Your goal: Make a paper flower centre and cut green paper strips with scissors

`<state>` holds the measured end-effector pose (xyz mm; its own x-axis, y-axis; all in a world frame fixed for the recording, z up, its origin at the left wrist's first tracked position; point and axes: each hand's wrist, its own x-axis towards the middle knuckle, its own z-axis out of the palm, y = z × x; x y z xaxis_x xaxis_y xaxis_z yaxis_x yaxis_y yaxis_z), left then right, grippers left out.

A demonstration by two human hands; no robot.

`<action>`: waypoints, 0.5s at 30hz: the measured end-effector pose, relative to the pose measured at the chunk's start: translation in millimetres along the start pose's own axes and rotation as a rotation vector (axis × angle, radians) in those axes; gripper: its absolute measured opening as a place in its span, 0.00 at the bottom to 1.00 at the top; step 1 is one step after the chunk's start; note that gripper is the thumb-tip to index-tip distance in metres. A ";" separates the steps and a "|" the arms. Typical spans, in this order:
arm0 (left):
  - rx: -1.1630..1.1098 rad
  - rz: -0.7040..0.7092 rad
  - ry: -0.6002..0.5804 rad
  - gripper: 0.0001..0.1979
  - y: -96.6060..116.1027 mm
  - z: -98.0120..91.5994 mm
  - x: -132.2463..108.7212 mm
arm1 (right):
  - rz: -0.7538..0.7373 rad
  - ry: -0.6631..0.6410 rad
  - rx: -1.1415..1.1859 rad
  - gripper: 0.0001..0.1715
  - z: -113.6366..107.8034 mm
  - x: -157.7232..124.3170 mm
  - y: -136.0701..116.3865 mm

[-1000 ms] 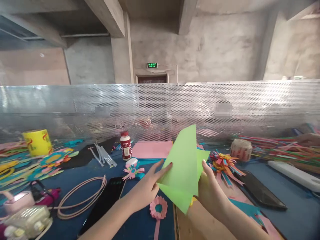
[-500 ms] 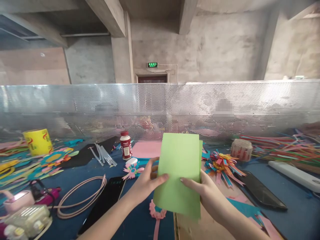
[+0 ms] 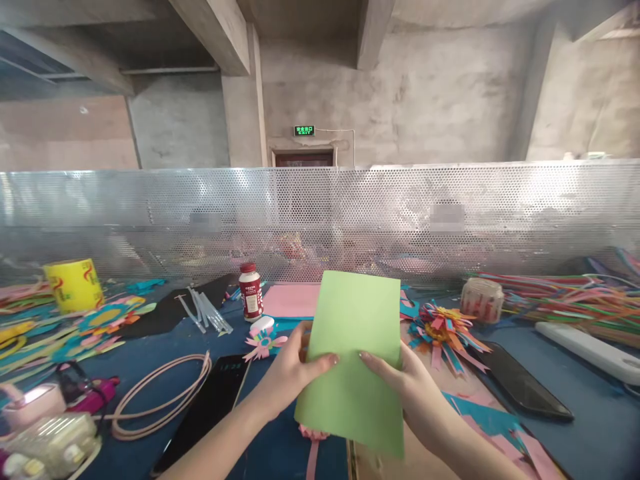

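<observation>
A sheet of light green paper (image 3: 356,320) is held up in front of me between both hands; whether it is one sheet or more I cannot tell. My left hand (image 3: 305,365) grips its left side, thumb on the front and fingers behind. On the right side my right hand (image 3: 400,375) pinches it the same way, with its fingers hidden behind. Under the paper's lower edge, a pink pleated paper rosette (image 3: 314,433) with a ribbon tail lies partly covered. A small pink and blue paper flower (image 3: 265,342) rests just beyond my left wrist.
Pink paper (image 3: 293,300) and a red-capped bottle (image 3: 251,293) stand behind. Left are a phone (image 3: 207,407), a coiled cable (image 3: 160,393), glue sticks (image 3: 205,310) and a yellow tape roll (image 3: 75,285). Right are a paper flower cluster (image 3: 445,327), another phone (image 3: 525,383) and a perforated metal screen (image 3: 390,220) beyond.
The green paper has come slightly lower and nearer, now covering more of the pink rosette. A second edge that showed at its right side is no longer visible. Both hands keep their hold.
</observation>
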<state>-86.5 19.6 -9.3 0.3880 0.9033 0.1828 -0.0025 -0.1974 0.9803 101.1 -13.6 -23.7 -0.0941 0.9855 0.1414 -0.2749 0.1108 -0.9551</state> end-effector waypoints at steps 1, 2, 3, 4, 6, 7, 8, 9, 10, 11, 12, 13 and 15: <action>-0.002 0.002 -0.004 0.25 1.4 0.7 -1.2 | -0.007 -0.001 -0.010 0.22 0.7 -0.3 -0.3; -0.007 0.003 -0.012 0.25 2.5 1.3 -2.2 | -0.016 -0.006 -0.021 0.22 1.1 -0.4 -0.6; -0.016 0.002 -0.024 0.25 3.3 1.8 -3.1 | -0.023 -0.010 -0.031 0.21 1.2 -0.5 -0.9; -0.031 0.001 -0.038 0.25 3.6 2.1 -3.8 | -0.028 -0.012 -0.039 0.21 1.0 -0.5 -1.0; -0.059 -0.005 -0.053 0.24 3.4 2.5 -4.5 | -0.035 -0.015 -0.054 0.21 0.4 -0.3 -0.4; -0.068 -0.010 -0.053 0.24 3.0 2.5 -4.4 | -0.038 -0.014 -0.062 0.21 0.1 -0.2 0.2; -0.070 -0.013 -0.047 0.23 2.3 2.6 -4.3 | -0.043 -0.010 -0.073 0.21 -0.1 -0.2 0.9; -0.068 -0.014 -0.036 0.23 1.5 2.7 -4.0 | -0.050 -0.009 -0.083 0.21 -0.2 -0.2 1.8; -0.064 -0.014 -0.023 0.23 0.5 2.8 -3.7 | -0.059 -0.011 -0.091 0.20 -0.2 -0.3 2.7; -0.060 -0.014 -0.011 0.23 -0.5 2.9 -3.5 | -0.068 -0.012 -0.097 0.20 -0.1 -0.6 3.4; -0.058 -0.014 -0.002 0.23 -1.5 3.1 -3.4 | -0.075 -0.016 -0.105 0.19 0.1 -1.0 3.8; -0.060 -0.015 0.001 0.23 -2.5 3.4 -3.5 | -0.082 -0.020 -0.116 0.19 0.3 -1.4 3.8; -0.068 -0.018 -0.018 0.23 -3.9 3.4 -3.6 | -0.102 -0.028 -0.160 0.17 0.9 -2.4 1.4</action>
<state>-84.7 15.8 -14.1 0.4050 0.8995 0.1641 -0.0577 -0.1540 0.9864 100.1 -16.0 -25.1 -0.1003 0.9643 0.2450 -0.1293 0.2315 -0.9642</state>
